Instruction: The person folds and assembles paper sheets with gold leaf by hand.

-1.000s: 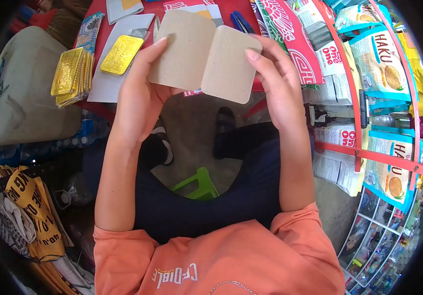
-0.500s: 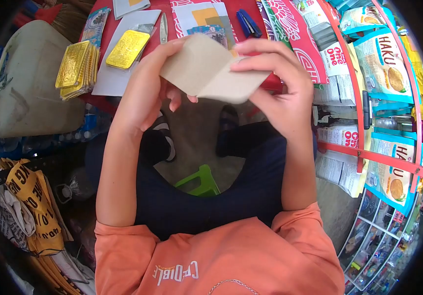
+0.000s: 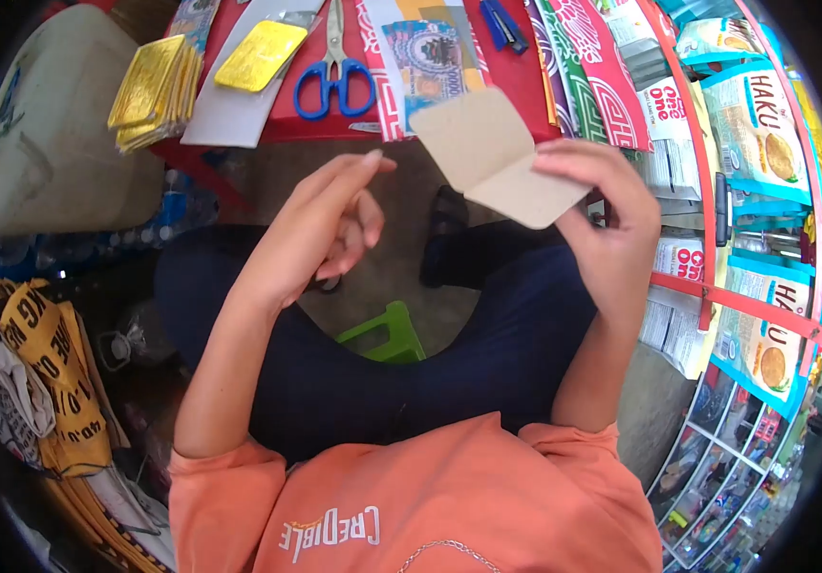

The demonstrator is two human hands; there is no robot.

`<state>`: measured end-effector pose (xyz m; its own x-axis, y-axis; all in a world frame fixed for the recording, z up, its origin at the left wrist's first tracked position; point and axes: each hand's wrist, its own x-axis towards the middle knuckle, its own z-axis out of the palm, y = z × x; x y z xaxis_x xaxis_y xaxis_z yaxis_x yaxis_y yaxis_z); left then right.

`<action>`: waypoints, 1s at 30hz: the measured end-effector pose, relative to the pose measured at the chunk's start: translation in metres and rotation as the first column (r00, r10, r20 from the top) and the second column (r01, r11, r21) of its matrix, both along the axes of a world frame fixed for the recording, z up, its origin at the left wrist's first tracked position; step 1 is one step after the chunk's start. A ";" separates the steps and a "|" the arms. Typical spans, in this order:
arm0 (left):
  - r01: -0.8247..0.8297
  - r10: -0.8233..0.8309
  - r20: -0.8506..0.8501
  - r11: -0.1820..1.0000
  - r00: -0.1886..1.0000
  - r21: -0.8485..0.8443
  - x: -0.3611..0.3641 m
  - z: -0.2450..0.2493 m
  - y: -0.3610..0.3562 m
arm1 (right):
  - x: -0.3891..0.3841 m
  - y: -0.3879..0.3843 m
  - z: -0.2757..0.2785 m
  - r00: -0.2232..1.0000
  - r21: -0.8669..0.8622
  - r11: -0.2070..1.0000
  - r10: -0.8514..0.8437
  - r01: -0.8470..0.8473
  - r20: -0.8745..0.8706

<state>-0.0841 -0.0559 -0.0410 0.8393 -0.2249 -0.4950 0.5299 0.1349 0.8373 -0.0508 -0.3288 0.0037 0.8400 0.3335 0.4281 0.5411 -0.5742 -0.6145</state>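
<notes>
Cardboard (image 3: 492, 158), folded, right of scissors (image 3: 336, 72): right hand (image 3: 607, 224) clamps its lower edge, left hand (image 3: 325, 229) empty, fingers loose; best gripped nearer the crease.

Red table (image 3: 525, 91) lay beyond the fingers (image 3: 578, 158); bare concrete floor (image 3: 401, 277) under them, green stool (image 3: 387, 339) nearer. Red snack rack (image 3: 716, 301) stood right of them. Pale jerrycan (image 3: 48, 143) far left. Even daylight, soft shadows.

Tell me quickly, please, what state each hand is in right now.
Left hand: open, holding nothing.
Right hand: closed on the folded cardboard piece.
</notes>
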 end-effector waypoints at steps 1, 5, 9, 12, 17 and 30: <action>0.033 -0.033 0.022 0.999 0.999 0.013 0.003 -0.008 0.001 | -0.008 0.000 0.000 1.000 -0.025 1.000 0.001 0.000 0.007; -0.044 0.044 -0.054 0.999 0.998 0.000 0.019 -0.024 -0.006 | -0.038 0.000 -0.011 0.995 -0.034 0.999 -0.031 0.027 -0.100; -0.084 0.084 0.038 0.996 0.996 0.004 0.031 -0.032 -0.012 | -0.044 0.004 -0.022 0.999 -0.134 0.990 0.035 -0.039 -0.034; -0.123 0.123 0.069 0.992 0.990 -0.013 0.033 -0.034 -0.014 | -0.041 0.008 -0.027 1.000 -0.164 0.986 0.017 -0.021 -0.026; -0.169 0.174 0.067 0.982 0.982 -0.079 0.033 -0.027 -0.019 | -0.037 0.014 -0.034 0.998 -0.172 0.984 -0.046 0.053 0.044; -0.139 0.145 0.062 0.986 0.987 -0.094 0.034 -0.028 -0.015 | -0.016 0.026 -0.058 0.957 -0.204 0.968 -0.082 0.143 0.280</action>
<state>-0.0501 -0.0713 -0.0691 0.8970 -0.1417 -0.4187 0.4420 0.2807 0.8520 -0.0670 -0.3026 -0.0539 0.7423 0.3546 0.5685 0.5916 -0.7453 -0.3076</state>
